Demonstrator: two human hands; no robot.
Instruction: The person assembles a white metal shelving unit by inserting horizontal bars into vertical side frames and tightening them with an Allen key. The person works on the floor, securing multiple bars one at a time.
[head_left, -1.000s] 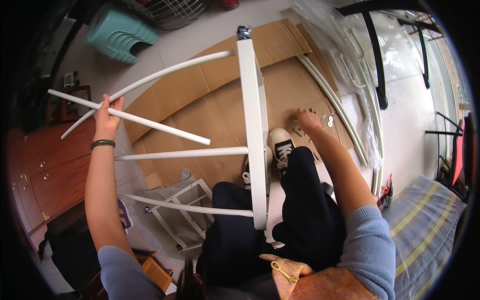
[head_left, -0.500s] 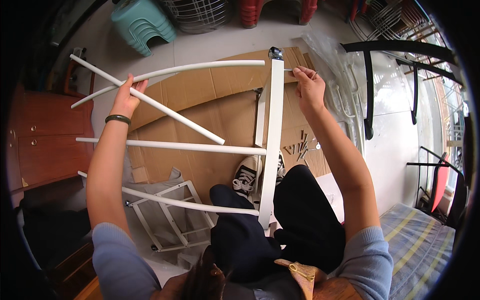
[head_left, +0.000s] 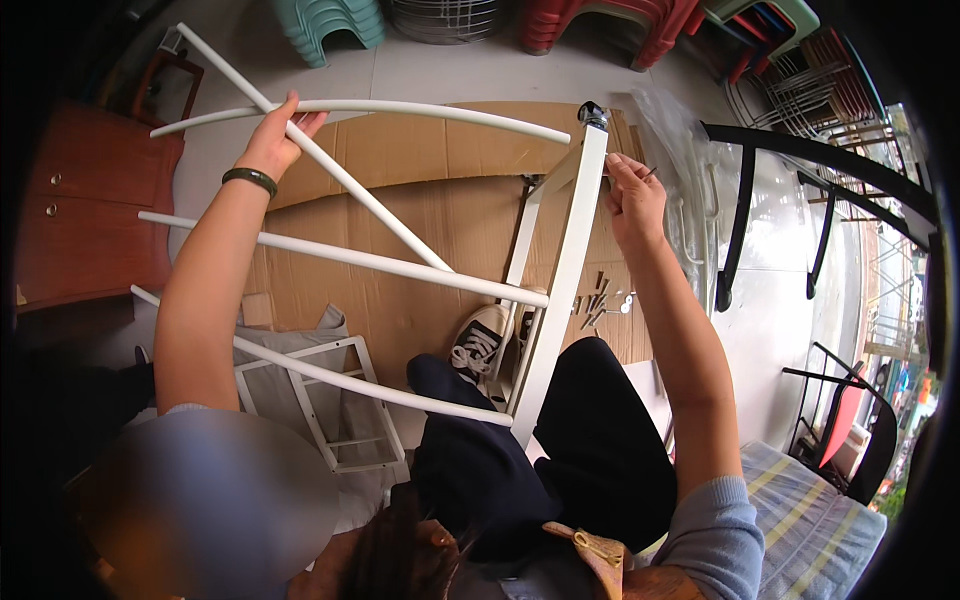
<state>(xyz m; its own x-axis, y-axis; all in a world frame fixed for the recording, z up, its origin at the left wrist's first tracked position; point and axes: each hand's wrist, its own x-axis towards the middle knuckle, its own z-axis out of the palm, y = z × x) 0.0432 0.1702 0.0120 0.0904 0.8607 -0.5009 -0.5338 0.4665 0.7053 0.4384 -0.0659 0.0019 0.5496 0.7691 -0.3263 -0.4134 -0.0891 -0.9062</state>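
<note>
Between the knees, that white square-tube leg leans away, probably braced there to free both hands. Two white rungs, a lower one and a middle one, meet it. Loose bolts lie on cardboard, likely for easy grabbing. Further out, the left hand has fingers curled around a curved tube crossing a straight tube, seemingly supporting them; the right hand pinches a thin bolt-like piece beside the leg's top.

Two hands, four white rods, two white frames, two sneakers, one bracelet; the loose bolts overlap too much to count.
</note>
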